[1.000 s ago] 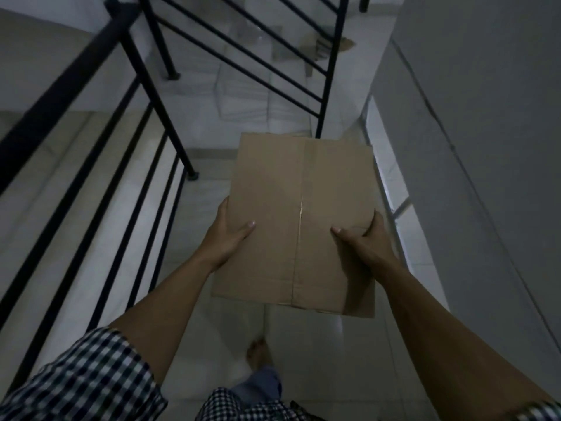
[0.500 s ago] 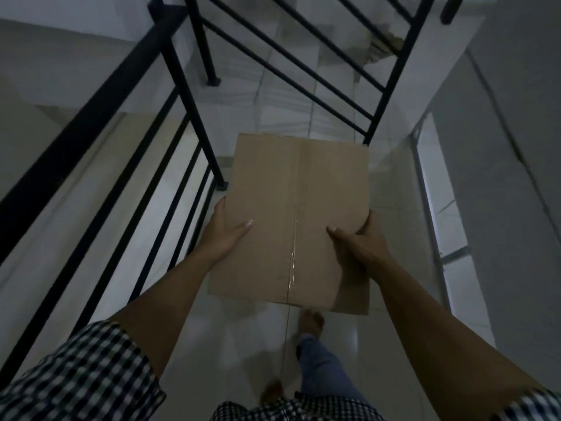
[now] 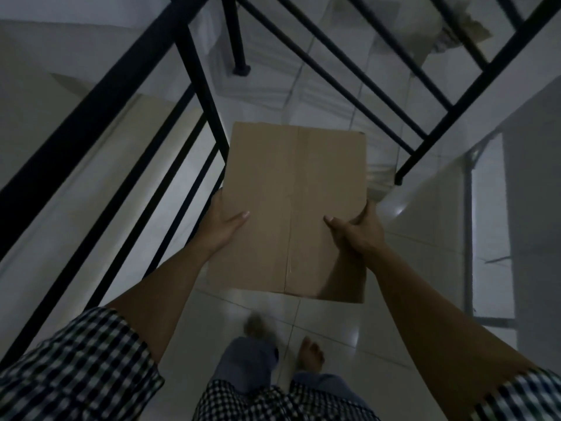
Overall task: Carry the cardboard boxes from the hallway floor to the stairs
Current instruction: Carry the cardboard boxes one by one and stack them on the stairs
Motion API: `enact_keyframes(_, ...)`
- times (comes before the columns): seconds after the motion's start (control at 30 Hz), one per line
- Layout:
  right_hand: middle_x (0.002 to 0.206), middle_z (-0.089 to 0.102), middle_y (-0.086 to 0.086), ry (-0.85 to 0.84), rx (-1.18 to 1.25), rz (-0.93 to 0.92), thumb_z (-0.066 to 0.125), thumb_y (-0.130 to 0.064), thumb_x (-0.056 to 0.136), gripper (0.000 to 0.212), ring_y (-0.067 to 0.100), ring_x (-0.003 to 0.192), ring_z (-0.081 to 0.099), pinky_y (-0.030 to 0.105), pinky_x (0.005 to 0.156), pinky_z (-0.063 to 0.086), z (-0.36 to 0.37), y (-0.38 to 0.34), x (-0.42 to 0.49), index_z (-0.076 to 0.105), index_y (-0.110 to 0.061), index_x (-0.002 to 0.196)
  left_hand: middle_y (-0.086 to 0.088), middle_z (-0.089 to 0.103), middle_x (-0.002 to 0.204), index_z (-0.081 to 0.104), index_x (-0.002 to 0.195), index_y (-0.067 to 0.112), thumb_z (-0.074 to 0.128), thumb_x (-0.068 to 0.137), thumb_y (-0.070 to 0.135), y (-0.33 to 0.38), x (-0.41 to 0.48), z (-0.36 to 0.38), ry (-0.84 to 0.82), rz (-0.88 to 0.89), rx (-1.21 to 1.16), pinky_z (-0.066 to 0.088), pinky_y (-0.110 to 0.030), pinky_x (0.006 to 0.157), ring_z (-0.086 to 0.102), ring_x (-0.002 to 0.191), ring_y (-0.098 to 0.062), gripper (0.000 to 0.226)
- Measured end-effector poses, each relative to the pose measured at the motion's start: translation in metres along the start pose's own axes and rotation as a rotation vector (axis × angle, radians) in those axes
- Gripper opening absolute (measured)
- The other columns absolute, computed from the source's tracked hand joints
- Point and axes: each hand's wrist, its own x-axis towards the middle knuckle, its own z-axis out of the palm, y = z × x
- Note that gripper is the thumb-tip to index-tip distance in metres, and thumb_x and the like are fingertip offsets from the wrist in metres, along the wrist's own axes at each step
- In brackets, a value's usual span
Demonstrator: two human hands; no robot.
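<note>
The cardboard box [image 3: 291, 208] is held above the tiled floor [image 3: 349, 329], just right of the black railing [image 3: 194, 83]. Its side edges are clasped by the left hand [image 3: 223, 226] and right hand [image 3: 356, 233], thumbs on top. It is judged light, stiff and smooth; opposite edges are best gripped.

The person wears a black-and-white checked shirt [image 3: 273, 402]; its sleeves [image 3: 91, 360] end well back from the left hand [image 3: 224, 226] and right hand [image 3: 358, 235]. Blue-grey trousers [image 3: 246, 363], bare feet [image 3: 309, 354].
</note>
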Motion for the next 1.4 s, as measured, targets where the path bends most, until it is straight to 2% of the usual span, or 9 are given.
enact_keyframes(0.27, 0.146, 0.053, 0.006, -0.009, -0.029, 0.059, 0.088, -0.046, 0.073, 0.1, 0.032, 0.13, 0.053, 0.049, 0.108, 0.046, 0.074, -0.023, 0.117, 0.032, -0.022, 0.152, 0.002, 0.049, 0.143, 0.027, 0.151, 0.026, 0.069, 0.092, 0.028, -0.016, 0.149, -0.024, -0.028, -0.068, 0.048, 0.041, -0.042, 0.11, 0.051, 0.126, -0.016, 0.072)
enact_keyframes(0.5, 0.144, 0.054, 0.007, -0.012, -0.066, 0.176, 0.086, -0.051, 0.074, 0.101, 0.034, 0.128, 0.055, 0.05, 0.104, 0.049, 0.151, 0.014, 0.225, 0.028, -0.028, 0.153, 0.005, 0.046, 0.138, 0.024, 0.152, 0.021, 0.069, 0.092, 0.018, -0.075, 0.28, -0.019, -0.041, -0.125, 0.127, 0.04, -0.033, 0.105, 0.048, 0.124, -0.014, 0.075)
enact_keyframes(0.6, 0.149, 0.051, 0.008, -0.03, -0.083, 0.208, 0.086, -0.05, 0.074, 0.105, 0.036, 0.132, 0.052, 0.051, 0.108, 0.045, 0.184, 0.045, 0.273, 0.024, -0.027, 0.156, 0.003, 0.046, 0.145, 0.023, 0.155, 0.024, 0.073, 0.089, 0.025, -0.117, 0.328, -0.016, -0.056, -0.153, 0.111, 0.043, -0.036, 0.106, 0.049, 0.127, -0.016, 0.083)
enact_keyframes(0.8, 0.151, 0.048, 0.009, -0.055, -0.104, 0.247, 0.087, -0.051, 0.071, 0.111, 0.036, 0.133, 0.05, 0.054, 0.11, 0.043, 0.249, 0.124, 0.359, 0.02, -0.027, 0.157, 0.019, 0.053, 0.135, 0.032, 0.153, 0.023, 0.073, 0.067, 0.07, -0.229, 0.419, 0.0, -0.108, -0.131, 0.109, 0.049, -0.025, 0.099, 0.054, 0.119, 0.008, 0.106)
enact_keyframes(0.93, 0.152, 0.047, 0.011, -0.052, -0.119, 0.258, 0.087, -0.051, 0.072, 0.112, 0.039, 0.134, 0.049, 0.053, 0.109, 0.043, 0.283, 0.166, 0.401, 0.019, -0.025, 0.157, 0.013, 0.058, 0.135, 0.04, 0.145, 0.029, 0.074, 0.073, 0.06, -0.281, 0.462, 0.008, -0.121, -0.086, 0.138, 0.05, -0.038, 0.102, 0.056, 0.126, -0.014, 0.086)
enact_keyframes(1.03, 0.152, 0.046, 0.011, -0.059, -0.104, 0.279, 0.086, -0.051, 0.072, 0.112, 0.039, 0.135, 0.048, 0.054, 0.11, 0.043, 0.302, 0.188, 0.422, 0.018, -0.027, 0.158, -0.002, 0.056, 0.141, 0.041, 0.148, 0.018, 0.075, 0.079, 0.053, -0.324, 0.497, 0.008, -0.172, -0.051, 0.188, 0.048, -0.053, 0.102, 0.057, 0.127, -0.022, 0.085)
enact_keyframes(1.2, 0.152, 0.046, 0.007, -0.026, -0.095, 0.263, 0.086, -0.051, 0.071, 0.111, 0.035, 0.135, 0.048, 0.051, 0.109, 0.041, 0.323, 0.203, 0.442, 0.019, -0.028, 0.156, 0.001, 0.047, 0.144, 0.03, 0.151, 0.024, 0.078, 0.077, 0.045, -0.335, 0.517, 0.015, -0.071, -0.123, 0.209, 0.046, -0.041, 0.103, 0.052, 0.124, -0.018, 0.091)
enact_keyframes(1.3, 0.152, 0.047, 0.007, 0.003, -0.102, 0.247, 0.086, -0.053, 0.071, 0.11, 0.034, 0.134, 0.049, 0.053, 0.109, 0.042, 0.329, 0.201, 0.45, 0.021, -0.028, 0.155, 0.001, 0.048, 0.142, 0.028, 0.152, 0.026, 0.071, 0.065, 0.062, -0.333, 0.53, 0.012, -0.067, -0.113, 0.233, 0.046, -0.041, 0.103, 0.052, 0.124, -0.02, 0.103)
enact_keyframes(1.4, 0.151, 0.047, 0.007, 0.027, -0.096, 0.235, 0.086, -0.055, 0.07, 0.109, 0.035, 0.134, 0.05, 0.053, 0.109, 0.043, 0.332, 0.195, 0.459, 0.022, -0.028, 0.155, -0.003, 0.051, 0.138, 0.031, 0.152, 0.022, 0.069, 0.066, 0.058, -0.327, 0.54, 0.012, -0.045, -0.08, 0.251, 0.047, -0.038, 0.1, 0.053, 0.123, -0.025, 0.1)
